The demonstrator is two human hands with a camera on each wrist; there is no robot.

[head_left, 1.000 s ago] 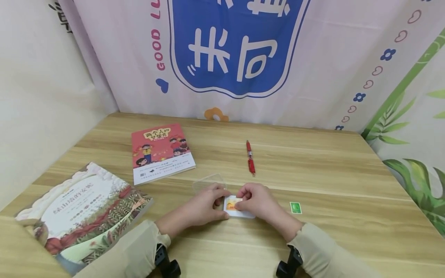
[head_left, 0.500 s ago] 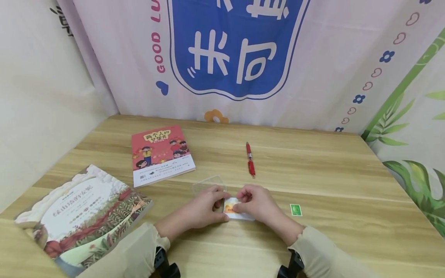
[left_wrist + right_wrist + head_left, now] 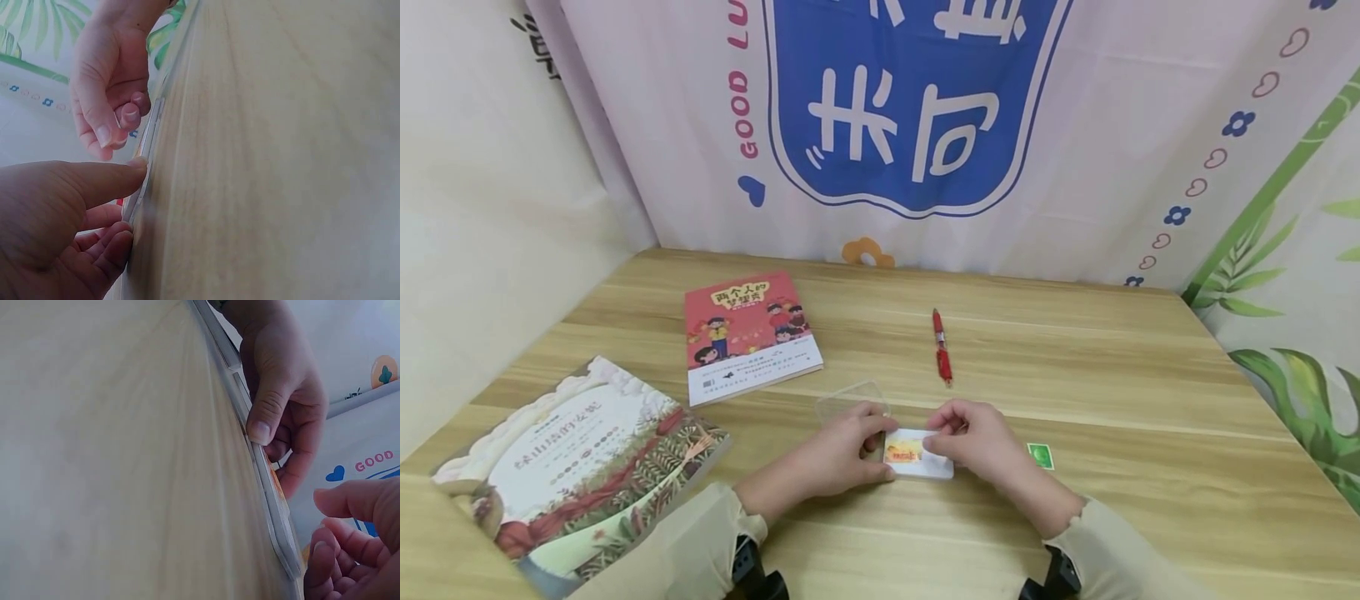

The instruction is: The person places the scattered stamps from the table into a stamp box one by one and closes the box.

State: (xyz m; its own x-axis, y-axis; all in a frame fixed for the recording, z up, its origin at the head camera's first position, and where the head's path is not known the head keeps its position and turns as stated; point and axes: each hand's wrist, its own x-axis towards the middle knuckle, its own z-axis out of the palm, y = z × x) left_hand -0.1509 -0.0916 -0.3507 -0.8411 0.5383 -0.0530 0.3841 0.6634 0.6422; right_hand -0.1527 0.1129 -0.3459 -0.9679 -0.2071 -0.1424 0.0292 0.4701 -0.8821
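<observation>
A thin white flat case (image 3: 942, 468) lies on the table, with a small orange and yellow stamp-like picture (image 3: 903, 451) on the left part of its top. My left hand (image 3: 842, 454) grips the case's left end, thumb at the near edge and fingers at the far edge. Over the right end hovers my right hand (image 3: 977, 440), fingers loosely bent. In the right wrist view its thumb (image 3: 350, 499) stands apart from the fingers, with nothing between them. Behind the left hand rises a clear plastic lid (image 3: 850, 398). A small green stamp-like piece (image 3: 1041, 456) lies beside the right wrist.
A red pen (image 3: 942, 348) lies on the wooden table (image 3: 1075, 358) beyond the hands. To the left are a red-covered book (image 3: 748, 321) and a larger illustrated book (image 3: 580, 467). A printed cloth (image 3: 685, 167) hangs behind the table.
My right hand has drawn back to the right from the orange picture, which now shows in full. The left hand keeps its hold on the case's left end.
</observation>
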